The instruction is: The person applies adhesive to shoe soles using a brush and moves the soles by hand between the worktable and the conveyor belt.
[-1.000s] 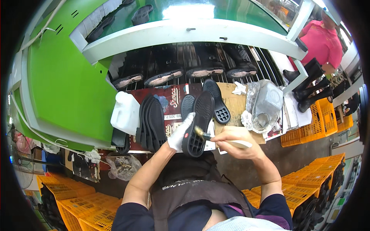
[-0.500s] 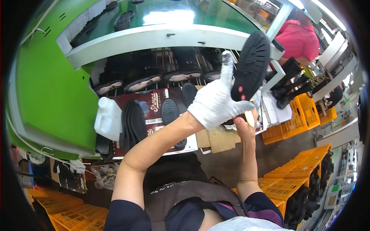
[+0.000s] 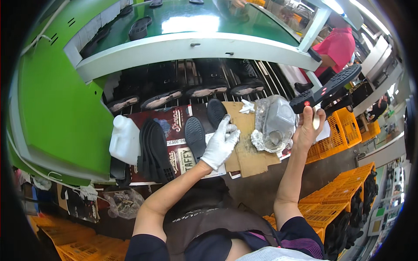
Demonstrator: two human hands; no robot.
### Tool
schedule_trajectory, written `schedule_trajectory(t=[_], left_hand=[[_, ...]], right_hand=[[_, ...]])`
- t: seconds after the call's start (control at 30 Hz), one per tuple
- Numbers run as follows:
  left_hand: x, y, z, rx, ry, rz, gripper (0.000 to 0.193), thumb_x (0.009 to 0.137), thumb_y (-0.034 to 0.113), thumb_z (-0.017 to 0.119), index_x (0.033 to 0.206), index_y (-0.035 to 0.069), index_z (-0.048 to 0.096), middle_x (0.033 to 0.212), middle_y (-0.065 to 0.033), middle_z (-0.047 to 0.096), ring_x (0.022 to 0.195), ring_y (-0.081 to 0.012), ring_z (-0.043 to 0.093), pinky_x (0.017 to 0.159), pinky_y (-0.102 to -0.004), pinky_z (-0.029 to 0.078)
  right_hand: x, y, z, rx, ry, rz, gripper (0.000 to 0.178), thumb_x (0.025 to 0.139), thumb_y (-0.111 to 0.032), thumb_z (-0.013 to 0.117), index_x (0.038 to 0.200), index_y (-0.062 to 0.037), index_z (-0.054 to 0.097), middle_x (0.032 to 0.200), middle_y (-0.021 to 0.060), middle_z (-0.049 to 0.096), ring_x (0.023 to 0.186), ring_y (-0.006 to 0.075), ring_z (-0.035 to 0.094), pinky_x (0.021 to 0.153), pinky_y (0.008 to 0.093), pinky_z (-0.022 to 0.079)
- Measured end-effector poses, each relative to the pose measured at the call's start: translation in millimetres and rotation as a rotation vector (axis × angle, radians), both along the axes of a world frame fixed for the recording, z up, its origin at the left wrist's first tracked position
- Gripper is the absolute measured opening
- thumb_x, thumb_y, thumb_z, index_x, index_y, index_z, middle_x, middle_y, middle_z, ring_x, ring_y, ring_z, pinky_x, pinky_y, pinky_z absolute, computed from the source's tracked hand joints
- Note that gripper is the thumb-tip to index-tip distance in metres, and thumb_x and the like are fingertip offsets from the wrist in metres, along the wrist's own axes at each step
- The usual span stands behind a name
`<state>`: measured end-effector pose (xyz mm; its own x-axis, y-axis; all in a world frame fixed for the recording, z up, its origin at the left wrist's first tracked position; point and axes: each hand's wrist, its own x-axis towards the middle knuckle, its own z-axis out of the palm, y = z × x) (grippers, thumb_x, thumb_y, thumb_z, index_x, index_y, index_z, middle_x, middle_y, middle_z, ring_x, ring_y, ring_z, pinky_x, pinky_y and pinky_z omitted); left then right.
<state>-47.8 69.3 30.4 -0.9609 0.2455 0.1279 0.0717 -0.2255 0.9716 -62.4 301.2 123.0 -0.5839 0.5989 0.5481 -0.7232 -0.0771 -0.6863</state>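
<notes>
Flanking the bench on your left, the green machine housing (image 3: pixel 52 108) is the largest element; cardboard (image 3: pixel 259 165) covers the bench, presumably to shield its surface. The clear plastic container (image 3: pixel 281 114) sits near your right hand (image 3: pixel 308 126), apparently for easy reach, whereas the white jug (image 3: pixel 124 141) stands well apart at left, beside black soles (image 3: pixel 153 150) nested closely, probably to save room. Raised beyond the container, the red-marked sole (image 3: pixel 333 84) is pinched at its nearer end by your right thumb and fingers, likely leaving most of it untouched. Your gloved left hand (image 3: pixel 220 147), fingers loosened and partly extended, grasps nothing visible beside a flat sole (image 3: pixel 216 111); contact cannot be told. Smallest, a pale handle (image 3: pixel 316 119) shares the right grip, perhaps sparing a set-down.
</notes>
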Motion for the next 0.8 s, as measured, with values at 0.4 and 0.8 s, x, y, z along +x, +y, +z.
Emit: schedule_trajectory(t=[0.4,0.8], left_hand=[[-11,-15,-10,0.017,-0.070,-0.010,0.056,0.095,0.006,0.052,0.145,0.004,0.025,0.114,-0.0116,0.053,0.090,-0.0124,0.056,0.080,-0.0255,0.049],[-19,-17,-14,0.008,-0.068,0.022,0.057,0.096,0.008,0.051,0.145,0.005,0.024,0.113,-0.0096,0.054,0.085,-0.0125,0.058,0.078,-0.0251,0.048]], right_hand=[[-11,-4,0,0.021,-0.026,0.028,0.035,0.081,-0.002,0.072,0.099,-0.0129,0.045,0.091,0.0017,0.062,0.084,0.0111,0.062,0.075,0.0233,0.049],[-13,-1,-9,0.127,-0.079,0.013,0.033,0.082,-0.003,0.072,0.101,-0.0125,0.047,0.095,0.0004,0.057,0.084,0.0088,0.058,0.075,0.0220,0.048]])
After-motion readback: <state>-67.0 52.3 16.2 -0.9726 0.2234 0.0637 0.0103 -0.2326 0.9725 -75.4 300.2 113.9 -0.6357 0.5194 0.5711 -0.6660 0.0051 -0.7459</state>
